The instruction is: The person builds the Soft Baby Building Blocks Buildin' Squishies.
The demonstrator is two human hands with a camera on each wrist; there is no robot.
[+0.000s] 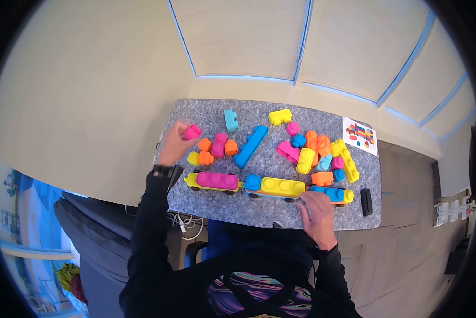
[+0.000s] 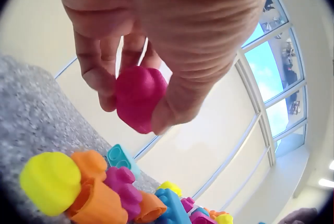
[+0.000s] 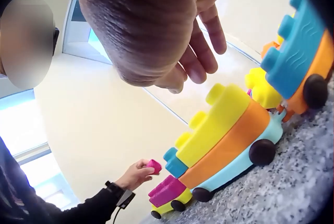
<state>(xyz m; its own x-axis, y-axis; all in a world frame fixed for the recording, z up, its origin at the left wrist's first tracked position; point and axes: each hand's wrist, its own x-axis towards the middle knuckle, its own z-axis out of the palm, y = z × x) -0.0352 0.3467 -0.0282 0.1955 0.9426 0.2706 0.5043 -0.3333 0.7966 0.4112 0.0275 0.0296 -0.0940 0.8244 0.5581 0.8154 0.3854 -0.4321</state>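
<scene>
My left hand [image 1: 173, 146] [image 2: 172, 31] pinches a small pink block [image 1: 191, 132] [image 2: 140, 99] between thumb and fingers, raised over the table's left side. Below it, a toy train stands along the near edge: a yellow car with a magenta block [image 1: 214, 181] [image 3: 167, 191], a middle car with a long yellow block [image 1: 283, 186] [image 3: 219, 117] and a small blue one [image 1: 252, 183], and a blue-topped car [image 1: 334, 194] [image 3: 300, 46] at the right. Over the coupling of the last two, my right hand [image 1: 318, 218] [image 3: 156, 26] hangs with loose fingers, holding nothing; contact is unclear.
Orange, magenta and yellow blocks [image 2: 50, 183] lie behind the left car. A long blue block [image 1: 250, 147] lies mid-table, a mixed heap [image 1: 322, 146] to its right. A picture sheet [image 1: 360, 135] lies at the far right corner, a black object [image 1: 366, 202] at the near right.
</scene>
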